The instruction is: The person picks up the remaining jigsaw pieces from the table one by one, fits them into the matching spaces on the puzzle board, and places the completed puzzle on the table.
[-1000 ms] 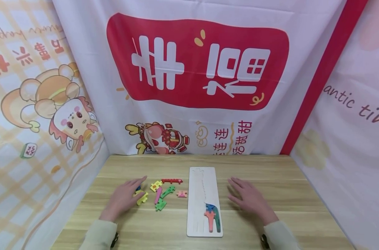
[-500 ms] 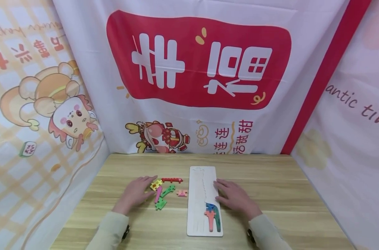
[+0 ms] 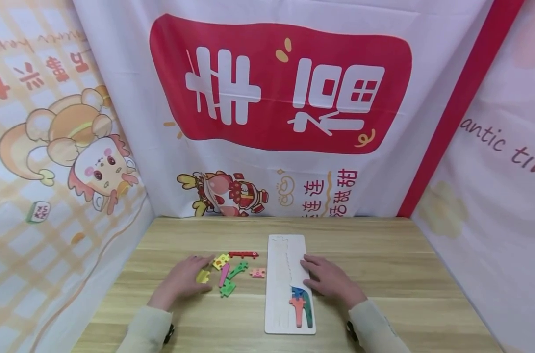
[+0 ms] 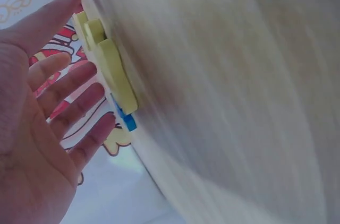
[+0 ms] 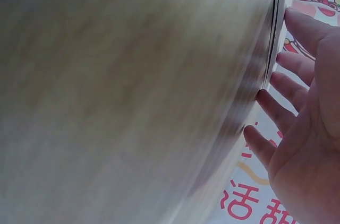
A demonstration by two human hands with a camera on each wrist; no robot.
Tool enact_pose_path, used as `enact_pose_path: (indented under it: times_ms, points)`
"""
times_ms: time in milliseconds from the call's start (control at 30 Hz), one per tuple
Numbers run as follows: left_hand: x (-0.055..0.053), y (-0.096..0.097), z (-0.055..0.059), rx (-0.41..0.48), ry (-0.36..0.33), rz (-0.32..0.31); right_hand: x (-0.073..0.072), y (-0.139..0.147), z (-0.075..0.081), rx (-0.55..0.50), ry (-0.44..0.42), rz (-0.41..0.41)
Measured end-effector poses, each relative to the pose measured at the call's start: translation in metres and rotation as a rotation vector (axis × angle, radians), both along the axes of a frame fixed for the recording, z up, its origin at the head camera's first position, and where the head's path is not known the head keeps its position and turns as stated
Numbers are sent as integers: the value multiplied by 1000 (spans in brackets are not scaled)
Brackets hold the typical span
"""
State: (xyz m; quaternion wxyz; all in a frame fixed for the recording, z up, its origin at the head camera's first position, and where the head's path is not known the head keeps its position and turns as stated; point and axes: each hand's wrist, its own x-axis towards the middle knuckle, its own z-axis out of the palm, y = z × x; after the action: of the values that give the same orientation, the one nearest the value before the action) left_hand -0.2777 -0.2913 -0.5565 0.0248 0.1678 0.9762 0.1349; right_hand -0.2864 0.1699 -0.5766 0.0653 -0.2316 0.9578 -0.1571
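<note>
My left hand [image 3: 182, 280] is at the left of the puzzle pieces with its fingers spread. Beside it in the head view is a yellow puzzle piece [image 3: 203, 276]. In the left wrist view the yellow pieces [image 4: 118, 75] and a blue piece [image 4: 127, 121] stand just past the fingertips, and the palm holds nothing. My right hand [image 3: 333, 279] rests its fingertips at the right edge of the white puzzle board [image 3: 276, 284], fingers extended. Fitted in the board's lower right are a blue piece [image 3: 298, 293], an orange piece [image 3: 298, 311] and a dark green piece [image 3: 308, 314].
Between left hand and board lie a red piece [image 3: 243, 254], a yellow piece with an orange square [image 3: 220, 261], a purple piece [image 3: 224, 275], green pieces [image 3: 227, 288] and a pink piece [image 3: 257, 273]. Printed cloth [image 3: 276, 186] hangs behind the wooden table [image 3: 373, 240].
My right hand has moved left to the board's edge. The left hand went right over the pieces, then drew back left, showing the yellow piece again. The board has barely shifted.
</note>
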Motion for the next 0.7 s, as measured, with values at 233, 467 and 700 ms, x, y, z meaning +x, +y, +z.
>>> enact_pose_path:
  times_ms: [233, 467, 700]
  points:
    - [10, -6, 4, 9, -75, 14, 0, 1, 1, -4, -19, 0]
    - [11, -12, 6, 0, -33, -22, 0, 0, 2, -17, -31, 2]
    - [10, -15, 5, 5, -17, -54, -2, 0, -1, -6, -29, 7]
